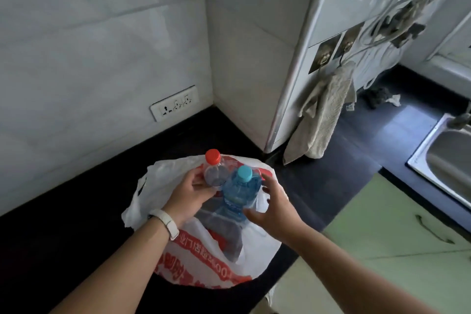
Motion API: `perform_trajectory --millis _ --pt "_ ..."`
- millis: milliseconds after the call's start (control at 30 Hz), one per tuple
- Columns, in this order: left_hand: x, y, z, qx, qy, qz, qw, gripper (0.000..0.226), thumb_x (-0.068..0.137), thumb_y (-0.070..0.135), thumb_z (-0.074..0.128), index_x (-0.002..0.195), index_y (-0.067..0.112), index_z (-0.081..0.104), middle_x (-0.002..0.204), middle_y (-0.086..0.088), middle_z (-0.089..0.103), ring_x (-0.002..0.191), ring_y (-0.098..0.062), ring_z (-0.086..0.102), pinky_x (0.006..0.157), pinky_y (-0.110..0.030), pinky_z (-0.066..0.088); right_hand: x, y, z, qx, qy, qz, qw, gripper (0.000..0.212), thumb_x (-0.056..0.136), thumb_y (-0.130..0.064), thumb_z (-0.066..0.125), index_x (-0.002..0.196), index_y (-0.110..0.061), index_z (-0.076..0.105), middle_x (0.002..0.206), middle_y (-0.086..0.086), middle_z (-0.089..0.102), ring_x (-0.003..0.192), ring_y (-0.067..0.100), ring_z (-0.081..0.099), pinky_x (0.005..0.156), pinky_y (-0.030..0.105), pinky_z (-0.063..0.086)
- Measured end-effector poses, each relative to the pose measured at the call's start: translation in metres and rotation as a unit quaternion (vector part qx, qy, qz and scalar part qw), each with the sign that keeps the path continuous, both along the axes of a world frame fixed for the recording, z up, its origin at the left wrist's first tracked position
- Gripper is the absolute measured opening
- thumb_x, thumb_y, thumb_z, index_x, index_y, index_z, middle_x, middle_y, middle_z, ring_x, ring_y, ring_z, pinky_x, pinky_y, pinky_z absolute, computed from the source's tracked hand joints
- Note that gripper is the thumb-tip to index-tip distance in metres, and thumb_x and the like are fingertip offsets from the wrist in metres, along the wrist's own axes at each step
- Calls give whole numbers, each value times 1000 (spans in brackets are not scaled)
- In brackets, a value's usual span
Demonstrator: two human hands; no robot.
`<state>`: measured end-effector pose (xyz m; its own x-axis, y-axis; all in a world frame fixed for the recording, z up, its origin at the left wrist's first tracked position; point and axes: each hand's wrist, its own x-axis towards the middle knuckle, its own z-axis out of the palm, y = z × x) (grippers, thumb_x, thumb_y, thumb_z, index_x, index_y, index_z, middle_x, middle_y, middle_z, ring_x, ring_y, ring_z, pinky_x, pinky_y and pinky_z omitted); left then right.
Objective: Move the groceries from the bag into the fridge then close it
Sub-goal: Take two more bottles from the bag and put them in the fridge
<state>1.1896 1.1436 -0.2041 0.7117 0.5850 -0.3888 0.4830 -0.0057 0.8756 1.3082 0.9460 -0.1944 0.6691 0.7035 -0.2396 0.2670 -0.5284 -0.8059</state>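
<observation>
A white plastic bag (204, 265) with red print sits on the black counter (63, 237). Two bottles stand up out of it: a clear one with a red cap (213, 160) and a blue one with a light blue cap (242, 186). My left hand (191, 191), a white band on its wrist, grips the red-capped bottle from the left. My right hand (272, 209) hovers just right of the blue bottle, fingers spread, not clearly touching it. The bottles' lower parts are hidden in the bag. No fridge shows itself clearly.
A white tiled wall with a socket plate (174, 103) stands behind the bag. A white pillar (254, 58) rises at the counter corner, a grey towel (321, 115) hanging beside it. A steel sink (448, 160) lies at right. Pale green cabinet fronts (382, 237) sit below.
</observation>
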Motion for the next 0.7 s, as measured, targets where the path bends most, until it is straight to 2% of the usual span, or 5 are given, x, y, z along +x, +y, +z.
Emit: perform_trajectory --millis 133,233,333,500,700 --pt "11 -2 -4 13 20 -15 1000 47 82 14 77 122 27 55 110 11 67 100 0 64 90 -23 51 10 9 -15 -4 6 8 1000 92 50 -63 74 130 -48 31 123 -31 44 120 -2 47 98 20 45" --pt "19 -2 -5 64 38 -49 996 45 82 6 74 116 29 54 97 16 66 81 17 61 70 -6 47 14 13 -19 -12 11 21 1000 101 52 -58 81 136 -41 27 126 -26 40 116 -4 44 85 4 39" --pt "27 1 -6 76 35 -54 995 45 78 14 80 113 29 57 98 13 69 88 11 63 77 -15 48 17 16 -24 -22 29 31 999 99 59 -48 87 133 -45 22 123 -28 37 111 -6 42 72 -3 35" --pt "35 3 -13 84 23 -60 994 44 77 14 81 113 28 59 103 16 71 99 2 65 78 -14 51 19 23 -27 -6 64 33 997 95 57 -56 87 115 -69 14 121 -36 38 115 -14 44 83 2 40" --pt "31 -3 -15 131 22 -28 991 30 78 17 80 97 27 61 89 19 70 86 8 64 67 -9 47 18 24 -31 4 64 20 998 89 60 -54 86 125 -51 25 120 -33 43 114 -16 45 87 7 46"
